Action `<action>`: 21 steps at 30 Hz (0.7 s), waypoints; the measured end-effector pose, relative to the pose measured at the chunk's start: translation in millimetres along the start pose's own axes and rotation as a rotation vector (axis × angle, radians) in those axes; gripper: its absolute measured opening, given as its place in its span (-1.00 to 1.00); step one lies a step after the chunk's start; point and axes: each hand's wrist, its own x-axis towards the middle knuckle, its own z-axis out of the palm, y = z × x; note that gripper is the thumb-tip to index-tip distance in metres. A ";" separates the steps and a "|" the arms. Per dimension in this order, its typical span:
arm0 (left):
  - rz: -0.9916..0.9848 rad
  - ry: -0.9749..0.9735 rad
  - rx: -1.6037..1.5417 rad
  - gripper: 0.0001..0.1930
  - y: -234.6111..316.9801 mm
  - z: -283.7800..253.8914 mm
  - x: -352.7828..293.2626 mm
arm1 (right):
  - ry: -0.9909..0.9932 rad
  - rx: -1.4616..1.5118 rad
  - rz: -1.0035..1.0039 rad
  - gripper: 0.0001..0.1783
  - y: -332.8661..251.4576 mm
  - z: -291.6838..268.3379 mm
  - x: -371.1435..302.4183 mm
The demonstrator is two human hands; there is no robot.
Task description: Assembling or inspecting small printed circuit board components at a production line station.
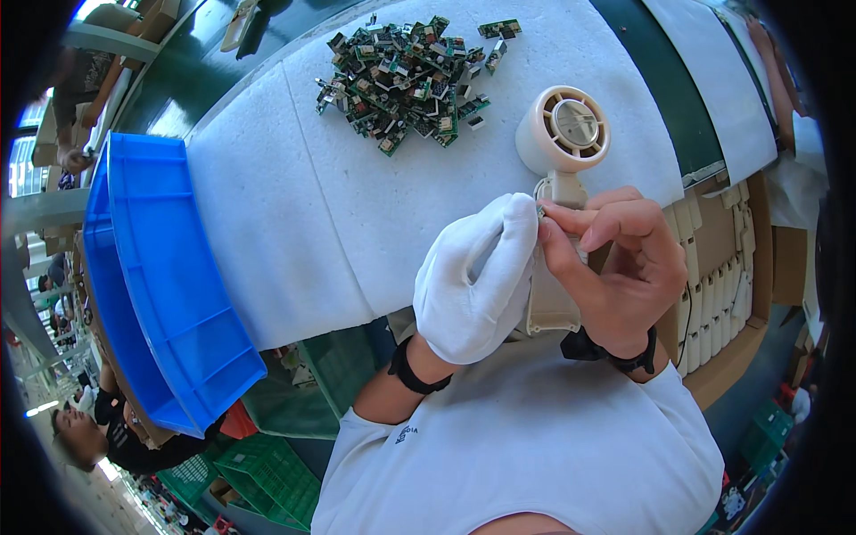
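My left hand (475,281), in a white glove, is closed with its fingertips pressed together. Against them my bare right hand (620,259) pinches thumb and forefinger. Between the tips shows a sliver of a small greenish part (540,212), too covered to name. Below and behind both hands lies a cream handheld fan (563,134), its round head pointing away from me. Part of the fan's pale handle shell (550,299) shows between my wrists; the hands hide the rest. Beyond, a heap of small green circuit boards (406,80) lies on the white foam sheet (259,196).
A blue plastic bin (174,285) stands at the left edge of the table. At the right, a cardboard box (758,312) holds rows of cream handle parts (718,303). Green crates (267,477) sit low at the left. Other people are at the far left and far right.
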 end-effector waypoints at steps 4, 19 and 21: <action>-0.044 -0.030 -0.028 -0.42 -3.4 -1.6 -3.9 | -0.019 -0.025 -0.029 -0.64 0.7 1.8 2.4; -0.270 -0.059 0.589 -0.66 -22.8 -54.0 48.8 | -0.728 -0.253 -0.012 -0.40 17.0 -53.3 134.8; -0.280 -0.063 0.672 -0.67 -28.5 -53.3 55.7 | -0.780 -0.162 0.150 -0.37 29.9 -59.7 179.4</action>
